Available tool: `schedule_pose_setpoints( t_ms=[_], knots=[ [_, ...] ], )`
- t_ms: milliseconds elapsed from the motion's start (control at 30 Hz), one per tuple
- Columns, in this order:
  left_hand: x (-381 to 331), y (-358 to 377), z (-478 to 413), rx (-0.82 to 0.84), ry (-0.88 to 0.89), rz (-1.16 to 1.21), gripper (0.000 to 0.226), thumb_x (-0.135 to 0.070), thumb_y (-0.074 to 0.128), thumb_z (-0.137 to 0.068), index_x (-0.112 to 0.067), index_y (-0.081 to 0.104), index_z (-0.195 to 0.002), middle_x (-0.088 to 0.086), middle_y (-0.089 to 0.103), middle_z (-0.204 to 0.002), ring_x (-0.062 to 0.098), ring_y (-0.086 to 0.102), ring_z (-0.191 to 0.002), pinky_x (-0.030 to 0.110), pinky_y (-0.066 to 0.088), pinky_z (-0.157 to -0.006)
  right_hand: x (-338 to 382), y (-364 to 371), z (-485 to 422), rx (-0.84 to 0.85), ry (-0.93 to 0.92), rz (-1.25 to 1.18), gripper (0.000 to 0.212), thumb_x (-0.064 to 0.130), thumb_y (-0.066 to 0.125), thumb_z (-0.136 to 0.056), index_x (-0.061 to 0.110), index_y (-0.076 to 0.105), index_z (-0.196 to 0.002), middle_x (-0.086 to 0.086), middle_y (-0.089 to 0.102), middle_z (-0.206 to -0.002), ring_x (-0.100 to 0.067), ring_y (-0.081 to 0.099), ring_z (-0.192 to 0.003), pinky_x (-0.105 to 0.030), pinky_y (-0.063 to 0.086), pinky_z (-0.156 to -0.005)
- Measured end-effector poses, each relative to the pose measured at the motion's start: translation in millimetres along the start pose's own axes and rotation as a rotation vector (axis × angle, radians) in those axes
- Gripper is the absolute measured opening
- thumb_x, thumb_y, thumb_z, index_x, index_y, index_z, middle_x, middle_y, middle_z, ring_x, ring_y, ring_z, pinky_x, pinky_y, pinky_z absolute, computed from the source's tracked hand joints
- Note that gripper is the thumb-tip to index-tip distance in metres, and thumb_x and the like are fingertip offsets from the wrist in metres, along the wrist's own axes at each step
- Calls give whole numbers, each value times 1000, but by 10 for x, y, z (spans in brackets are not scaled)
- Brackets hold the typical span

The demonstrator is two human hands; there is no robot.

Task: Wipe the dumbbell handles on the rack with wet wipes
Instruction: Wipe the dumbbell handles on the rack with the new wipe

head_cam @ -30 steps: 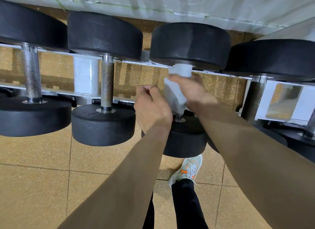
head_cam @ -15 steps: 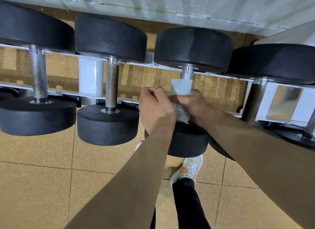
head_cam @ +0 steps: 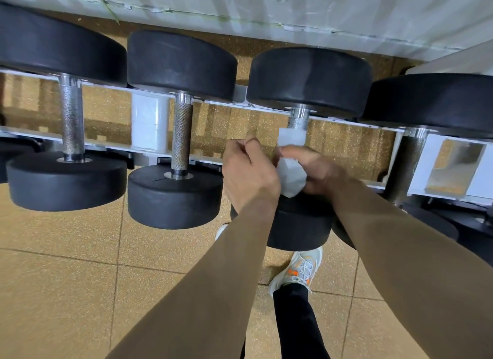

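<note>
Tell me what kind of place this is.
Most likely a gym's free-weight area: black round-headed dumbbells lie in a row on a white rack over speckled rubber-look floor tiles. The right hand grips a wet wipe round one handle.

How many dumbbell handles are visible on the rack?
4: the far-left handle, second handle, third handle inside the wipe, shadowed right handle. Others may be out of view.

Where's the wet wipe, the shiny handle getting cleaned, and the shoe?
wet wipe (head_cam: pixel 291 177): head view, its bunched white middle.
handle (head_cam: pixel 298 121): head view, the bare rough metal just above the wipe.
shoe (head_cam: pixel 302 268): head view, the laces on top.
</note>
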State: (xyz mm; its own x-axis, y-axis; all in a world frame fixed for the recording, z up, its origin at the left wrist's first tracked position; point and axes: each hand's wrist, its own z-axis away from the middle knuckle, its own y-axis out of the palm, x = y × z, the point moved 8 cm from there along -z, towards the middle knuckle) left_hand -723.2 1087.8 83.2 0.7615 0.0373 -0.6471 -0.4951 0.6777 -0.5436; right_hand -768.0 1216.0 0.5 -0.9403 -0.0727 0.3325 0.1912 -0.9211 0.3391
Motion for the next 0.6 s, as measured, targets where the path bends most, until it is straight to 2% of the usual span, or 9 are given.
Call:
schedule_pose_setpoints(
  t_ms=[100, 167, 267, 333, 400, 467, 500, 567, 600],
  knots=[
    [-11, 0, 0, -7, -10, -6, 31, -40, 37, -101, -18, 54, -87, -2, 60, -86, 23, 58, -83, 43, 47, -78, -7, -20, 22, 29, -6, 139, 14, 8, 74, -85, 7, 62, -92, -18, 65, -85, -32, 67, -76, -39, 53, -70],
    [-7, 0, 1, -9, -9, -16, 32, -43, 36, -100, -19, 54, -87, -1, 61, -88, 26, 59, -85, 46, 49, -82, 72, -43, 54, -93, -56, 263, 23, 9, 82, -78, 6, 64, -92, -18, 68, -87, -32, 69, -79, -40, 55, -69],
    [-8, 1, 4, -6, -6, -13, 36, -48, 35, -98, -19, 55, -90, 2, 63, -92, 27, 60, -88, 48, 49, -85, 165, -75, 94, -380, -120, 250, 24, 6, 84, -77, 6, 65, -91, -14, 69, -78, -29, 69, -68, -32, 54, -54],
    [12, 6, -1, 1, -1, -13, 35, -50, 36, -97, -21, 54, -89, 1, 63, -91, 26, 60, -87, 49, 49, -84, 249, -83, 98, -517, -158, 204, 27, 10, 83, -79, 7, 61, -94, -9, 68, -83, -26, 69, -76, -32, 55, -59],
    [23, 21, -11, 10, 1, -6, 33, -50, 38, -98, -22, 53, -88, 0, 63, -91, 24, 59, -85, 48, 49, -83, 400, -75, 54, -564, -208, 142, 35, 17, 80, -83, 11, 52, -103, -4, 64, -92, -19, 64, -79, -28, 51, -63],
    [37, 26, -14, 11, -3, -6, 32, -49, 38, -99, -22, 53, -88, 0, 62, -90, 24, 59, -86, 48, 49, -83, 509, -82, 28, -570, -229, 95, 39, 23, 80, -82, 17, 48, -103, -2, 62, -96, -15, 61, -78, -27, 48, -62],
    [32, 29, -14, 8, -2, -10, 33, -49, 38, -98, -22, 53, -88, 0, 62, -90, 24, 59, -86, 48, 49, -83, 506, -88, 6, -534, -224, 68, 40, 26, 82, -80, 19, 49, -101, -1, 63, -97, -15, 63, -78, -28, 51, -63],
    [21, 24, -11, 1, -2, -14, 35, -51, 35, -95, -22, 53, -88, -1, 62, -91, 26, 59, -88, 49, 49, -85, 393, -71, -1, -391, -166, 47, 36, 28, 84, -81, 17, 58, -104, -2, 70, -89, -16, 70, -69, -28, 56, -57],
    [14, 21, -11, -2, -1, -11, 35, -51, 35, -94, -21, 53, -88, 0, 62, -91, 26, 59, -89, 49, 49, -85, 302, -47, -6, -291, -133, 48, 28, 27, 81, -84, 14, 62, -100, -2, 70, -78, -17, 69, -63, -27, 54, -52]
  ],
)
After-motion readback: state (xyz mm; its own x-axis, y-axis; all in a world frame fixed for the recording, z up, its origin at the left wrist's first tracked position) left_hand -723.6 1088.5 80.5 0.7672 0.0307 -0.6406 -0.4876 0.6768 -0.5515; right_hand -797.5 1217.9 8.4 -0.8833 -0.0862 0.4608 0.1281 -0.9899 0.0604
